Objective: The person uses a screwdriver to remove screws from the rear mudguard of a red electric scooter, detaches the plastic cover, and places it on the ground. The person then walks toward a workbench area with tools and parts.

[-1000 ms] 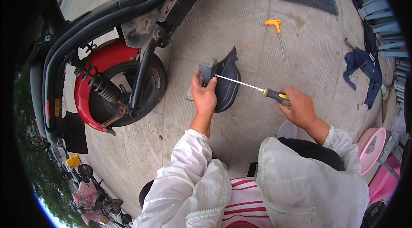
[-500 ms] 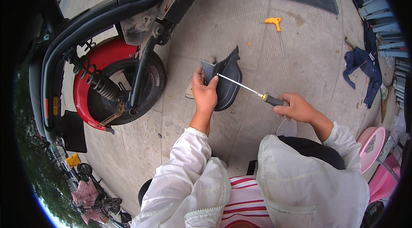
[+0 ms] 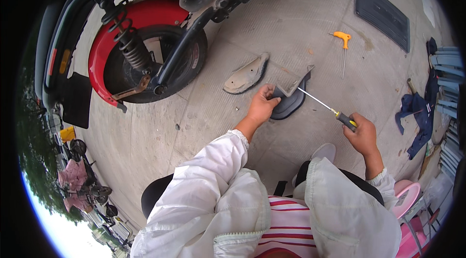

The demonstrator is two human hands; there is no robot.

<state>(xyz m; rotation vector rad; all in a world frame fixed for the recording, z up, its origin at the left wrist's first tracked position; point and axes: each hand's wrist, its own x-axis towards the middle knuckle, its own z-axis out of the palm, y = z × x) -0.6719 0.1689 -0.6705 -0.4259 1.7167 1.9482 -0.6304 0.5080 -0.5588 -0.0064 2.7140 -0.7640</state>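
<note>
My left hand (image 3: 260, 108) grips a dark plastic part (image 3: 287, 109) at a squared, light-grey section (image 3: 293, 83), its thumb pressed against the near face. My right hand (image 3: 361, 136) is closed around the grey-and-yellow handle of a screwdriver (image 3: 345, 120). The slim silver shaft points up-left, its tip at the part's right side; whether it engages a fastener I cannot tell. Just up-left of my left hand, a tan, dark-edged curved piece (image 3: 240, 76) lies on the ground.
A black scooter frame with red rear fender (image 3: 98, 64) fills the upper left. An orange-handled tool (image 3: 342, 39) and black mat (image 3: 381, 15) lie beyond my hands. Dark clothing (image 3: 417, 117), blue stacked slats (image 3: 446, 78) and a pink basin (image 3: 407, 192) line the right. Parked two-wheelers stand lower left.
The whole view has shifted. The held part has turned, showing its squared section, and has moved away from the tan piece, which was mostly hidden behind it. Both hands keep their grips.
</note>
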